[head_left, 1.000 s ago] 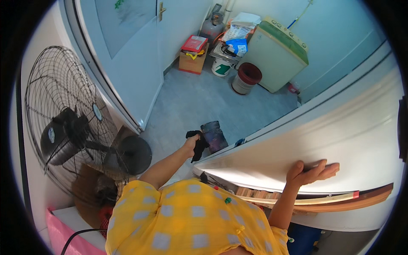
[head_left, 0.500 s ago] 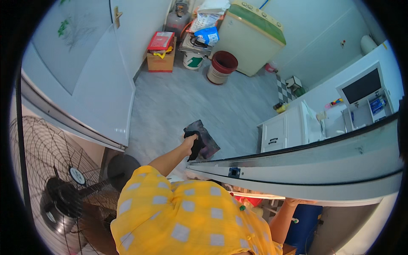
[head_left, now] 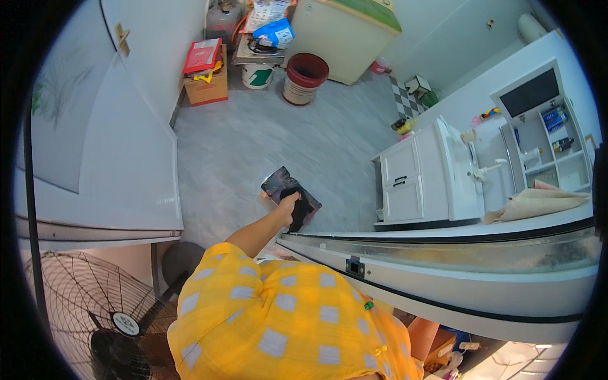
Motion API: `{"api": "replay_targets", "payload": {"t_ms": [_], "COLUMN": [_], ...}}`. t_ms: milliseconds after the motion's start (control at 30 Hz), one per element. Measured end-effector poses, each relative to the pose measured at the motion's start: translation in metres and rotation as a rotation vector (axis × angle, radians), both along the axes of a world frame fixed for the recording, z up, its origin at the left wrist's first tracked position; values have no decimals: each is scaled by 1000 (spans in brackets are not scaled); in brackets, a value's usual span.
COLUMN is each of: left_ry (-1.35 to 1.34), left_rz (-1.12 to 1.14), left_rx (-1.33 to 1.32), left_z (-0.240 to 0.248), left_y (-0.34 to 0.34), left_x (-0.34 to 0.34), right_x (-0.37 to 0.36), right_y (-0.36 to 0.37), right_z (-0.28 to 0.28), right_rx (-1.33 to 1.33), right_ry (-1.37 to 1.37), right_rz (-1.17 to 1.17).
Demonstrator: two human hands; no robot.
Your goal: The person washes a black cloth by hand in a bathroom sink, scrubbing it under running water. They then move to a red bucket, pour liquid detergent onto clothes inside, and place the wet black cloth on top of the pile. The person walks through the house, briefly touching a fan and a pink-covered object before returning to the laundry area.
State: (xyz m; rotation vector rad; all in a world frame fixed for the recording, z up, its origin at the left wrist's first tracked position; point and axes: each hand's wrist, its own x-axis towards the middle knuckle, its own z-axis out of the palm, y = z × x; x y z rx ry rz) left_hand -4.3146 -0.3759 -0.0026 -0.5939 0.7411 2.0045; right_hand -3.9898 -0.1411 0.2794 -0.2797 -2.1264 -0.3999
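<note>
My left hand (head_left: 289, 207) reaches forward past the doorway and is closed on a black cloth (head_left: 303, 214). Against the cloth is a flat, dark rectangular piece (head_left: 279, 181) with a purplish, patterned surface; its exact kind is unclear. Whether my fingers grip it too is hidden. Of my right arm only the forearm (head_left: 423, 335) shows, below the edge of a white-framed sliding door (head_left: 456, 269); the hand itself is out of sight. Yellow checked clothing covers my front.
A standing fan (head_left: 125, 323) is at lower left, below a white door (head_left: 126, 145). Across the grey floor stand a cardboard box (head_left: 207, 87), a maroon-rimmed bucket (head_left: 299, 92) and a washing machine (head_left: 332, 41). On the right is a white sink cabinet (head_left: 400, 180).
The view has turned and shifted, showing more of the sink side. My left hand still holds the black cloth. My right hand, earlier at the sliding door's edge, has gone out of sight.
</note>
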Motion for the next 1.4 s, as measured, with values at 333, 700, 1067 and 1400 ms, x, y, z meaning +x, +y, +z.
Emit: {"api": "replay_targets", "payload": {"t_ms": [333, 700, 1067, 1400], "left_ry": [-40, -93, -66, -64], "left_rz": [-270, -389, -498, -582], "left_rx": [-29, -43, 0, -96], "left_z": [-20, -31, -86, -120], "left_y": [52, 81, 82, 58], "left_x": [-8, -3, -4, -6], "right_x": [44, 95, 124, 136], "right_y": [-10, -40, -70, -85], "right_z": [-62, -127, -188, -238], "right_rx": [-185, -369, -547, -680], "right_ry": [-144, -239, -317, -397], "right_rz": [-234, -493, -670, -785]}}
